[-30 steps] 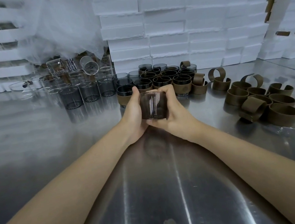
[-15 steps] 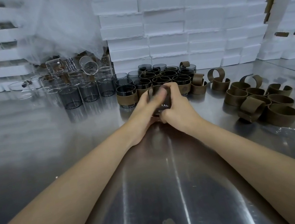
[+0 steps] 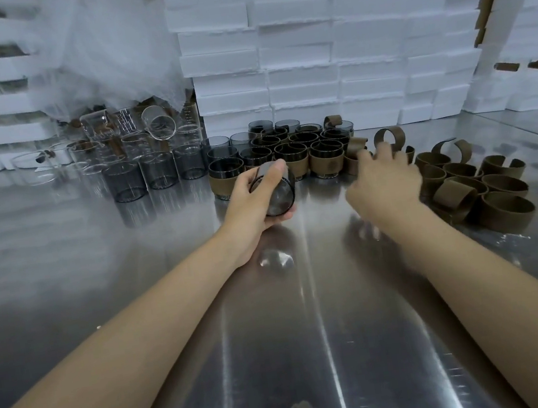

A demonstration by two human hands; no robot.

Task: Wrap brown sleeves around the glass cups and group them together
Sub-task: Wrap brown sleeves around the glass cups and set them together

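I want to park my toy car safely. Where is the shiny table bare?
Bare: the near table between the forearms, and the stretch left of the left hand holding a glass cup, before the unsleeved cups. Crowded: the back, with sleeved cups, and the right, where the right hand reaches among loose sleeves.

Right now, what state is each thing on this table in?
Held cup: tilted on its side, gripped by left hand.
Right hand: stretched forward, blurred, grip unclear.
Sleeved cups: upright, grouped.
Bare dark cups: upright, unsleeved.
Loose sleeves: curled, empty, heaped.
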